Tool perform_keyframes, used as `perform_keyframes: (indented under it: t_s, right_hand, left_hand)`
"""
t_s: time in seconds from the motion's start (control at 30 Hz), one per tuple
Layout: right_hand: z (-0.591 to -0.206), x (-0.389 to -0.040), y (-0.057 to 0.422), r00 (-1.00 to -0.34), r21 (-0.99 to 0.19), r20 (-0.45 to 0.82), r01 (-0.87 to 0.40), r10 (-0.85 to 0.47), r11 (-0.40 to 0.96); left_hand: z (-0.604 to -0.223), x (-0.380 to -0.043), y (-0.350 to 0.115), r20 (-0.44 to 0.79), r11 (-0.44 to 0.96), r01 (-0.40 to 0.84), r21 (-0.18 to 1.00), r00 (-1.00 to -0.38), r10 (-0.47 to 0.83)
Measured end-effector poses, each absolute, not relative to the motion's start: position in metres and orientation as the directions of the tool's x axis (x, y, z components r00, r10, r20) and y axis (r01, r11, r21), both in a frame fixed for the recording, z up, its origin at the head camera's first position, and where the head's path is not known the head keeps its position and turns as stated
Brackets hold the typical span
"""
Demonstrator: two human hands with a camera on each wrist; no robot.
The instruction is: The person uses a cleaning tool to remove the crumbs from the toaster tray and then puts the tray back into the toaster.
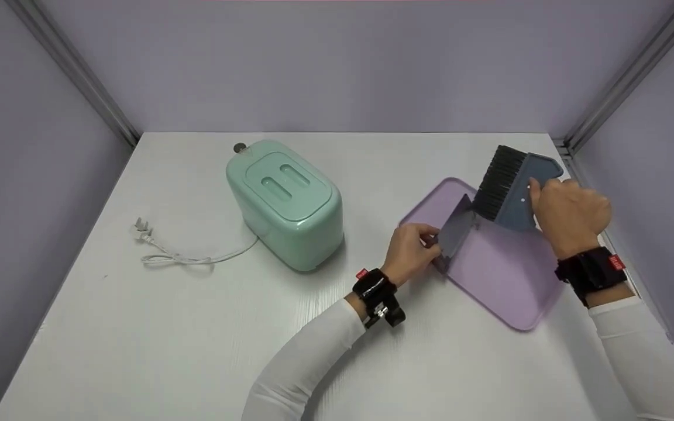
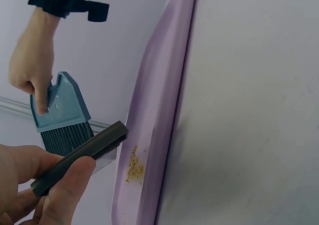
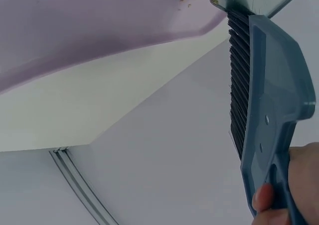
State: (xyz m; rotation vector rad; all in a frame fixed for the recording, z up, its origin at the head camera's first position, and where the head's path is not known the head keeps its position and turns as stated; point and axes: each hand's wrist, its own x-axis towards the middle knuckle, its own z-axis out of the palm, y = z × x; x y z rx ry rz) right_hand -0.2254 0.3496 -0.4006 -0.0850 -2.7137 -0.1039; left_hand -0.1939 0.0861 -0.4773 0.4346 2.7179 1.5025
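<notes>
Over the lilac tray (image 1: 506, 280), my left hand (image 1: 410, 251) pinches a small grey dustpan (image 1: 456, 234) between thumb and fingers, its pan tilted up on edge. My right hand (image 1: 574, 213) grips a blue-grey hand brush (image 1: 521, 196) by its handle. The brush's black bristles (image 3: 240, 85) meet the dustpan's far corner in the right wrist view. Yellowish crumbs (image 2: 134, 169) lie in a small pile on the tray, below the dustpan. A few of them sit scattered around the pile.
A mint-green toaster-shaped appliance (image 1: 290, 204) with a lid stands left of the tray. Its white cord (image 1: 196, 259) and plug (image 1: 141, 228) lie on the white table (image 1: 185, 339). Pale walls (image 1: 337, 64) enclose the table at the back and sides.
</notes>
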Motion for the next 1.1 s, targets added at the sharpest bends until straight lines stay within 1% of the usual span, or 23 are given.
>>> perform_keyframes:
  t_s: [0.07, 0.17, 0.4, 0.53, 0.73, 0.93, 1.1]
  right_hand:
    - [-0.401, -0.225, 0.351, -0.936, 0.054, 0.349, 0.076, 0.053, 0.996]
    - [-0.404, -0.223, 0.353, -0.952, 0.063, 0.303, 0.067, 0.044, 0.996]
    - [-0.41, -0.218, 0.361, -0.955, 0.085, 0.295, 0.049, 0.022, 0.995]
    - [-0.407, -0.214, 0.367, -0.96, 0.048, 0.275, 0.073, 0.057, 0.996]
    - [-0.397, -0.204, 0.366, -0.937, 0.009, 0.335, 0.104, 0.095, 0.995]
    - [-0.39, -0.196, 0.347, -0.941, -0.086, 0.328, 0.062, 0.087, 0.994]
    - [-0.396, -0.197, 0.338, -0.951, -0.125, 0.302, 0.033, 0.07, 0.992]
  left_hand:
    - [-0.476, -0.195, 0.085, 0.122, 0.502, 0.229, 0.834, -0.964, 0.237]
    - [-0.475, -0.196, 0.084, 0.119, 0.5, 0.223, 0.837, -0.965, 0.232]
    - [-0.478, -0.201, 0.081, 0.105, 0.492, 0.205, 0.846, -0.969, 0.224]
    - [-0.479, -0.201, 0.081, 0.103, 0.483, 0.206, 0.851, -0.968, 0.23]
    - [-0.48, -0.201, 0.081, 0.099, 0.48, 0.199, 0.854, -0.969, 0.225]
    - [-0.482, -0.202, 0.08, 0.101, 0.492, 0.198, 0.848, -0.971, 0.215]
    - [-0.481, -0.2, 0.082, 0.101, 0.465, 0.198, 0.863, -0.969, 0.226]
